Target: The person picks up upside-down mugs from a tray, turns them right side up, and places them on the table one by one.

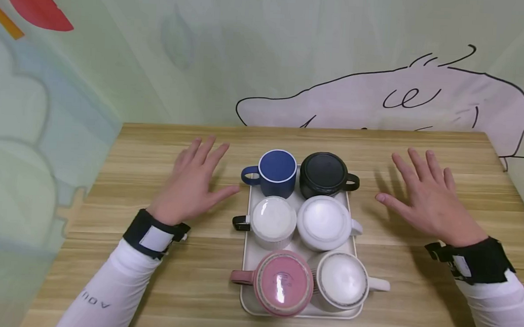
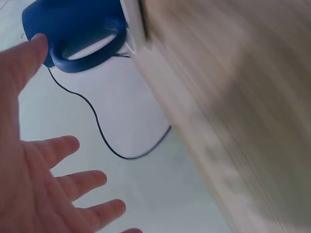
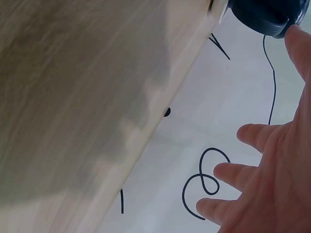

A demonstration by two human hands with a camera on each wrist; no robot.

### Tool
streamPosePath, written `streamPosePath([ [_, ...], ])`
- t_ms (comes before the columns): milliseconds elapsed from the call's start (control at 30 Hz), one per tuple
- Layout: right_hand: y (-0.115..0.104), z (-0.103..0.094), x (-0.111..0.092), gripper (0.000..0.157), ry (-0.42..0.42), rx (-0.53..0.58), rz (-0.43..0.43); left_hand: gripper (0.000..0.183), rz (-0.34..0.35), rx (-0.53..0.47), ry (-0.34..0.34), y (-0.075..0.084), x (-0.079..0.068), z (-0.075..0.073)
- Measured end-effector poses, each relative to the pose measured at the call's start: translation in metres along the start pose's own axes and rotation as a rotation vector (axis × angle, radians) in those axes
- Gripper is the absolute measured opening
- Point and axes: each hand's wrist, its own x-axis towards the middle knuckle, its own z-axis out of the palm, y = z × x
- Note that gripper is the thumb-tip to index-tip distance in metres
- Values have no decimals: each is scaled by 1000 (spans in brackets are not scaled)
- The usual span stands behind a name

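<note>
Upside-down mugs stand in two columns on a pale rectangular tray [image 1: 251, 301]. At the far end are a blue mug [image 1: 277, 167] and a black mug [image 1: 325, 171]. The middle row has a white mug with a black handle [image 1: 273, 219] and an all-white mug [image 1: 323, 221]. Nearest are a pink mug [image 1: 284, 283] and a white mug with a brownish rim [image 1: 343, 280]. My left hand [image 1: 193, 182] is spread left of the tray, its thumb pointing toward the blue mug's handle. To the right, my right hand [image 1: 429, 197] is spread too, nearest the black mug. Neither holds anything.
The tray lies on a wood-grain table [image 1: 184, 288]. Behind its far edge rises a pale printed curtain [image 1: 195, 81] with a line-drawn figure. Handles on the left column point left, those on the right column point right, jutting past the tray's sides.
</note>
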Motion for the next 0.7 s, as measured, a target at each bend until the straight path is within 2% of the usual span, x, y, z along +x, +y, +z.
streamPosePath([
  [233,0,-2,-1,95,8,-3,1,89,106,-71,50,14,16,-1],
  [433,-1,-4,-3,95,10,2,0,77,156,-124,32,23,28,6],
  [567,-2,-3,-3,95,14,8,-11,63,174,-170,9,28,31,10],
  [700,-2,-2,-2,95,17,10,-16,41,188,-208,2,32,34,11],
])
